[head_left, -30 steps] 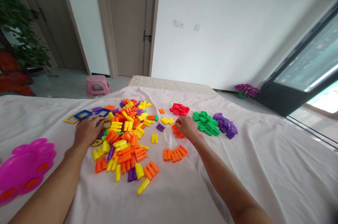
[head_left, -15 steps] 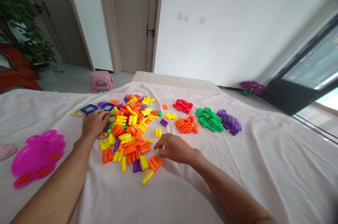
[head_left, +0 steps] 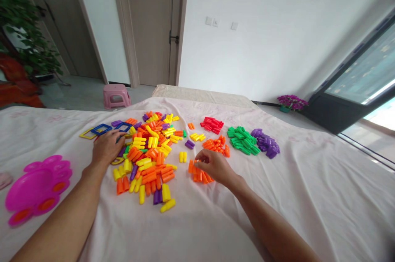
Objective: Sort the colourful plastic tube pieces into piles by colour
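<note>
My left hand (head_left: 108, 145) rests at the left edge of a mixed pile of plastic building pieces (head_left: 151, 142), its fingers stretched out and apart. A dark thing by its fingertips is too small to name. My right hand (head_left: 217, 167) is right of the pile, fingers curled and closed on an orange building piece (head_left: 191, 166). More orange pieces (head_left: 202, 177) lie beneath that hand, partly hidden by it. A yellow pair (head_left: 183, 157) and a purple piece (head_left: 189, 144) are just beyond. Sorted heaps of orange (head_left: 216, 144), red (head_left: 212, 124), green (head_left: 243, 140) and purple (head_left: 266, 142) pieces lie farther off.
A pink paw-shaped tray (head_left: 31, 190) with orange pads lies left of my left forearm. Blue and yellow square frames (head_left: 100, 129) sit beyond my left hand. A pale cloth (head_left: 296, 196) covers the surface. A pink stool (head_left: 116, 96) stands on the floor beyond.
My right hand has moved right, and orange pieces from the near right edge of the pile have moved with it. The left hand stays in place. The view has shifted slightly.
</note>
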{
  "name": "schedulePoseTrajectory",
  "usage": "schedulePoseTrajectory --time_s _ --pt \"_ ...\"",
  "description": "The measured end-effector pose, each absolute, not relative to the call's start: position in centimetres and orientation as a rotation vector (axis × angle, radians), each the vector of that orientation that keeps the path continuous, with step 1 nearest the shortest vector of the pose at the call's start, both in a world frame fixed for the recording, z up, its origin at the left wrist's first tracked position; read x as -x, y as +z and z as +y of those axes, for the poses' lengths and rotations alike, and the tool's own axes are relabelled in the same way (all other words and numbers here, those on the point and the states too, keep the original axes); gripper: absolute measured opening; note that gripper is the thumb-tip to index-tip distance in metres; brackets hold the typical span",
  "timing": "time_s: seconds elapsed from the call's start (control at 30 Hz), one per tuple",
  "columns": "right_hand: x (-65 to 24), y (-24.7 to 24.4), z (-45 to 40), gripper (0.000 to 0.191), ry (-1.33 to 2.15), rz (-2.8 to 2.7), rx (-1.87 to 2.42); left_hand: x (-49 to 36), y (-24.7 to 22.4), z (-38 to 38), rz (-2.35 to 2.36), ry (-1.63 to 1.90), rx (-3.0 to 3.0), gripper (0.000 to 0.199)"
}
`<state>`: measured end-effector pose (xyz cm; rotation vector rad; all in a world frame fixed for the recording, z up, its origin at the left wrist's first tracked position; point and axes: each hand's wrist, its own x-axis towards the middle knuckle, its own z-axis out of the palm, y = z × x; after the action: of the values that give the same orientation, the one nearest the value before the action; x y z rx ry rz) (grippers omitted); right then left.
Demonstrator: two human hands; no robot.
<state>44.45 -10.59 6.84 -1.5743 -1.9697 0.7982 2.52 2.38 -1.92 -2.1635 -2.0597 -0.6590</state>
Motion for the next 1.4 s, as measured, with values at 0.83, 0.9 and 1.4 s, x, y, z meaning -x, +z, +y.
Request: schedulePoseTrajectory --time_s 0.83,0.9,1.4 --pt "-40.2 6.7 -11.6 0.013 0.438 -2.366 1.393 -2.5 -2.1 2.4 -2.028 -0.661 2.131 0.045" --pt "-38.8 6.5 -11.4 0.021 0.433 -2.415 1.350 -2.6 -2.1 2.4 -2.030 -0.658 2.124 0.046" --pt "-38.3 4.9 -10.0 0.009 0.580 -2.196 1.303 -2.7 -1.9 2.3 -2.033 -0.692 2.145 0.047"
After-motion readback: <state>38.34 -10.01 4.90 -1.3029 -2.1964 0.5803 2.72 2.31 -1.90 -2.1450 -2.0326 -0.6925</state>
